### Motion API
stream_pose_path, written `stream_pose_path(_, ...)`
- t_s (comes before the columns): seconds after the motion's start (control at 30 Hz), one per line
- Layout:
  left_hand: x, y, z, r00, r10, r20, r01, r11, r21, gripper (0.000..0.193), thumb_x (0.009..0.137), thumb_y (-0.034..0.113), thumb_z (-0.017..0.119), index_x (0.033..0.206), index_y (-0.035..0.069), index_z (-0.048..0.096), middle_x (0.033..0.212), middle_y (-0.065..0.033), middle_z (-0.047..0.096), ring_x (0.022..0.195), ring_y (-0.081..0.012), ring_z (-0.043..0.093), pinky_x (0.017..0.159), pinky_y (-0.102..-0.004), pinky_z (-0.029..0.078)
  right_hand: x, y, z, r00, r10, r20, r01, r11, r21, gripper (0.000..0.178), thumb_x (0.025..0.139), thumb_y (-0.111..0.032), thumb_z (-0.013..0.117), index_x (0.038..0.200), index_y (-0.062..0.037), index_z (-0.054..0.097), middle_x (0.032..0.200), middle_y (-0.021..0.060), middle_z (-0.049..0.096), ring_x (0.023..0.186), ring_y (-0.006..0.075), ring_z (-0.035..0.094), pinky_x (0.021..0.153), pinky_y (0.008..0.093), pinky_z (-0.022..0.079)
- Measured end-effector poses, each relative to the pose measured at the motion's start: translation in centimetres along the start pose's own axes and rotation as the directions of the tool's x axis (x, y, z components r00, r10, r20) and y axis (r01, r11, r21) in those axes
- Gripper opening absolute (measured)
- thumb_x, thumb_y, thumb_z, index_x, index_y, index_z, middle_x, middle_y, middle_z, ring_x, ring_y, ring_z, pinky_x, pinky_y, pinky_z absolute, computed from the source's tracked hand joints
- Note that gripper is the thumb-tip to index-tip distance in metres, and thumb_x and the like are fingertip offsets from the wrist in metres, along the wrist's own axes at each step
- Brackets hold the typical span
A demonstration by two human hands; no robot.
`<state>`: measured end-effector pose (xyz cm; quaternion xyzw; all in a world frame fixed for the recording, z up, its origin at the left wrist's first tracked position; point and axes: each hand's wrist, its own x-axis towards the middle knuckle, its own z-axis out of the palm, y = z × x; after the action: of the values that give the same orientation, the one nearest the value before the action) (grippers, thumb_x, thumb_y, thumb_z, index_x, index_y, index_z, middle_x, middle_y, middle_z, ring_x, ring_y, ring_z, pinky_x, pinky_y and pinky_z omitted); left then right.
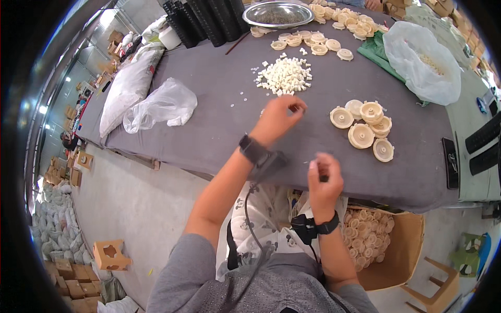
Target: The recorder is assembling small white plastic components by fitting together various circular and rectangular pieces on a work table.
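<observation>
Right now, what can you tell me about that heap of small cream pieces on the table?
The heap is a loose, low mound of many stubby cream-coloured pieces, apparently plastic, lying at all angles. It rests on the grey tablecloth, just beyond the left hand; whether that hand touches its near edge is unclear. A few stray pieces lie past its far side, and tiny translucent bits are scattered along its left.

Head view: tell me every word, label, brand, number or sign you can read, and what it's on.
No readable text anywhere.
White sack: any print is too blurred to read.
Stacked cardboard boxes: too small to tell.
Cream discs: no legible marks.
Trousers: cartoon figures, no readable words.
</observation>
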<state>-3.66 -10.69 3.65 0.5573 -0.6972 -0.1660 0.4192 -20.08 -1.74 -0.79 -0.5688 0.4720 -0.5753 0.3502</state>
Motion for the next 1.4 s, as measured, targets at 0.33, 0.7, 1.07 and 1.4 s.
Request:
stream_pose_path(0.33, -2.6, 5.0, 2.7, 0.997, -0.028, -0.066, 0.019, 0.991, -0.133, 0.028, 0.069, 0.003, 0.066, 0.096, 0.003, 0.06, 0.09, -0.0064, 0.061, 0.085, -0.018, 0.058, 0.078, -0.0285, 0.045, 7.9, 0.3, 0.3, 0.931, 0.211, 0.297, -0.356, 0.703, 0.616, 0.026, 0.083, -0.012, 0.061, 0.101, 0.0052, 0.057, 0.091, 0.0071, 0.06, 0.082, 0.0107, 0.056, 0.068, 0.0231, 0.048)
stream_pose_path(0.7, 12.5, -1.4, 0.7, 0.998, 0.019, 0.065, -0.033, 0.974, 0.222, 0.041, 0.075, 0.018, 0.066, 0.11, 0.002, 0.052, 0.1, -0.0131, 0.059, 0.089, -0.0231, 0.058, 0.078, -0.0323, 0.047, 7.2, 1.5, 1.2, 0.967, 0.227, 0.113, -0.253, 0.892, 0.375, 0.021, 0.085, -0.013, 0.058, 0.1, 0.0012, 0.06, 0.086, 0.0032, 0.056, 0.07, 0.0093, 0.052, 0.064, 0.0222, 0.046)
stream_pose_path(1.07, 17.9, -7.9, -1.6, 0.922, -0.194, 0.334, 0.023, 0.891, 0.453, 0.039, 0.074, 0.031, 0.061, 0.105, 0.008, 0.059, 0.095, -0.0119, 0.063, 0.088, -0.0275, 0.06, 0.076, -0.0357, 0.047, 7.6, 1.2, 1.0, 0.901, 0.348, 0.26, -0.431, 0.788, 0.439, 0.013, 0.081, -0.006, 0.062, 0.089, 0.0002, 0.054, 0.075, 0.0009, 0.055, 0.064, 0.0059, 0.052, 0.056, 0.019, 0.043)
stream_pose_path(1.4, 2.9, -6.9, -7.2, 0.979, -0.192, 0.066, 0.155, 0.917, 0.369, 0.026, 0.076, 0.013, 0.061, 0.1, 0.005, 0.059, 0.087, -0.0072, 0.06, 0.076, -0.0182, 0.057, 0.071, -0.03, 0.046, 8.5, 0.3, 0.9, 0.866, 0.392, 0.31, -0.497, 0.746, 0.444, 0.014, 0.083, -0.007, 0.06, 0.092, 0.0031, 0.056, 0.077, 0.0034, 0.057, 0.067, 0.0089, 0.056, 0.062, 0.0217, 0.049)
